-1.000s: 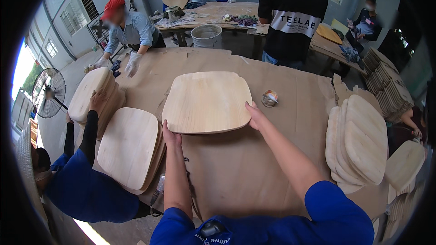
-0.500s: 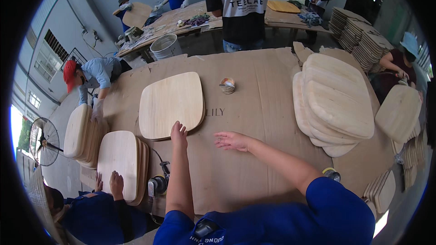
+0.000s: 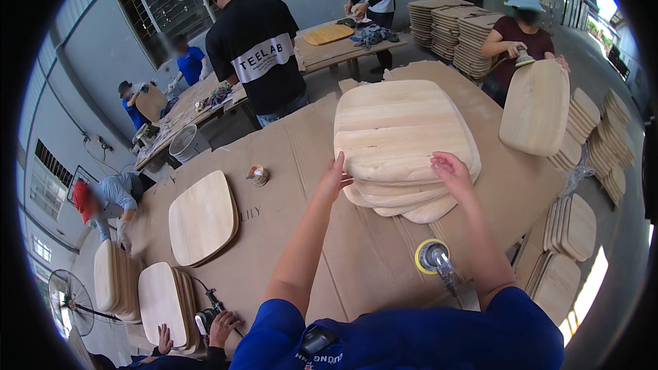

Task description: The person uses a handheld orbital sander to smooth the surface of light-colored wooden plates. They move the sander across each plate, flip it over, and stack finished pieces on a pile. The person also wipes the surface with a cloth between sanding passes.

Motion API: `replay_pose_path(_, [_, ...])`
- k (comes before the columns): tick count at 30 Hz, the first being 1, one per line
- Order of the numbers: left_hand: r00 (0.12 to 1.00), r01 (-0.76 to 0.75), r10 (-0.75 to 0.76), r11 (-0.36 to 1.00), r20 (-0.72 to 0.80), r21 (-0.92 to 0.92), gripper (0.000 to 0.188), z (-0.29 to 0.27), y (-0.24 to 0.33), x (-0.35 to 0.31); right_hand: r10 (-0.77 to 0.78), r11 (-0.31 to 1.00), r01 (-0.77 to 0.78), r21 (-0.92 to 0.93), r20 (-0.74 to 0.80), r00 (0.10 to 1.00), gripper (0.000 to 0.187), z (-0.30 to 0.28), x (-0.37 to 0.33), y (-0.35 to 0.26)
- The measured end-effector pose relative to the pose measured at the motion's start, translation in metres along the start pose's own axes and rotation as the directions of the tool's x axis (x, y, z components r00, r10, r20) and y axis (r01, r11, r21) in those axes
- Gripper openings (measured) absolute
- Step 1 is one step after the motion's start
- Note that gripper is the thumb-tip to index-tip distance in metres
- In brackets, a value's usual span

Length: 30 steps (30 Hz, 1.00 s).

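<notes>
In front of me stands an uneven stack of pale wooden boards with rounded corners; its top board overhangs several others fanned out beneath. My left hand is at that board's near left corner, fingers apart, thumb up along the edge. Over the near right part of the stack hovers my right hand, its fingers loosely curled and spread. Neither hand grips a board; whether the fingertips touch the wood I cannot tell. A sander with a yellow-rimmed pad lies on the cardboard nearer to me, below my right hand.
Cardboard covers the table. To the left lie another small board stack and a small cup. A co-worker's hand is on a black tool at lower left. A person at right sands an upright board.
My view has turned to the right. Both hands have moved from beside the left board stack to the right stack's near edge. A co-worker's hand at lower left now reaches the black tool.
</notes>
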<state>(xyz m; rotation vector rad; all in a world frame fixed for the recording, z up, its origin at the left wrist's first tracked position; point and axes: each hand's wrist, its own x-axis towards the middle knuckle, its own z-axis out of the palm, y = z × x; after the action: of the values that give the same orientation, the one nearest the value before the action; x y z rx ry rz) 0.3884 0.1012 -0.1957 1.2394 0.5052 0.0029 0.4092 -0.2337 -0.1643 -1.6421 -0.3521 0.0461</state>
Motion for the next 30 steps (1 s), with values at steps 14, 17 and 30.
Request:
replay_pose_path(14, [0.994, -0.068, 0.057, 0.991, -0.093, -0.112, 0.059, 0.035, -0.065, -0.102, 0.375, 0.601, -0.313, 0.735, 0.087, 0.923, 0.036, 0.012, -0.086, 0.052])
replay_pose_path(17, [0.999, -0.025, 0.013, 0.971, -0.053, -0.238, 0.049, 0.037, -0.098, -0.171, 0.495, 0.401, -0.466, 0.789, 0.242, 0.834, 0.044, 0.050, -0.118, 0.052])
replay_pose_path(30, [0.966, -0.082, -0.063, 0.848, -0.252, -0.524, 0.052, -0.088, -0.111, -0.145, 0.572, 0.468, -0.708, 0.529, 0.430, 0.699, 0.072, -0.041, -0.170, 0.045])
